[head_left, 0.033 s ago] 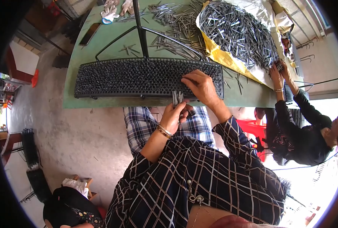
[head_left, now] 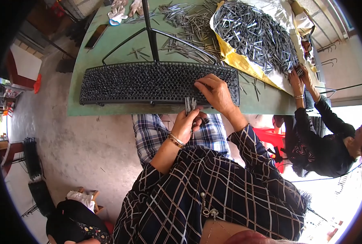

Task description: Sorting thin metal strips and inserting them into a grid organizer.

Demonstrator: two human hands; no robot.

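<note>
A long black rack (head_left: pixel 120 83) with rows of small round holes lies along the table's front edge, a black post and braces rising behind it. Many of its holes look filled with dark pieces; the front row shows open holes. In front of the rack, my left hand (head_left: pixel 185 125) is closed around a bundle of thin grey strips (head_left: pixel 190 105), their ends sticking up past the fingers. My right hand (head_left: pixel 217 93) rests over the rack's right part, thumb and fingertips drawn together at the holes. Whatever those fingertips pinch is too small to make out.
A yellow-edged sack (head_left: pixel 256 36) heaped with grey strips lies on the green table (head_left: pixel 91 57). Loose strips (head_left: pixel 189 24) are scattered behind the rack. A phone (head_left: pixel 96 36) and work gloves (head_left: pixel 118 14) lie at the far left. At right, a co-worker's hands (head_left: pixel 298 79) handle strips.
</note>
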